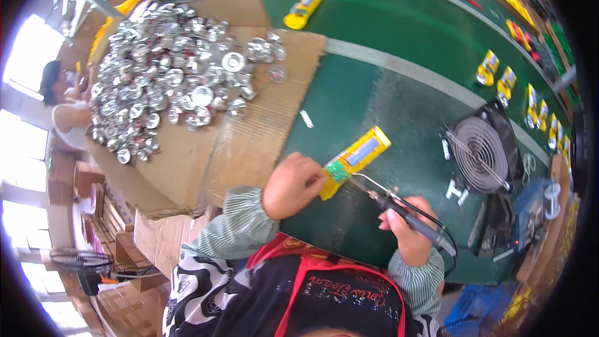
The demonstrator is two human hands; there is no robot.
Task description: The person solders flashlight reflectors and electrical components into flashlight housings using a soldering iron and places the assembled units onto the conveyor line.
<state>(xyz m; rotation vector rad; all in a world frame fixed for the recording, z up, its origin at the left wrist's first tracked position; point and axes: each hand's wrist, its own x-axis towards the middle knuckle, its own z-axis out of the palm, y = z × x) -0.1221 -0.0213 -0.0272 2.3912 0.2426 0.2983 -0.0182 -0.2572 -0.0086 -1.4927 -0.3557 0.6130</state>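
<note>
A yellow flashlight casing [368, 148] with a pale blue strip lies slanted on the green bench in front of me. Near its lower end sits a small green circuit board [337, 171]. My left hand [293, 184] has its fingers curled and pressed at that end, beside the board; its fingertips are partly hidden. In my right hand [412, 224] is a soldering iron [412, 217], gripped by its dark handle. A thin bent metal tube runs along the iron, and its tip reaches the edge of the board. A black cable hangs from the handle.
An opened cardboard box [249, 143] on the left holds a heap of shiny reflector cups [168, 75]. A black fan [480, 150] stands on the right. Another yellow flashlight [304, 10] lies at the far side, several more far right. A person [68, 109] works at the left.
</note>
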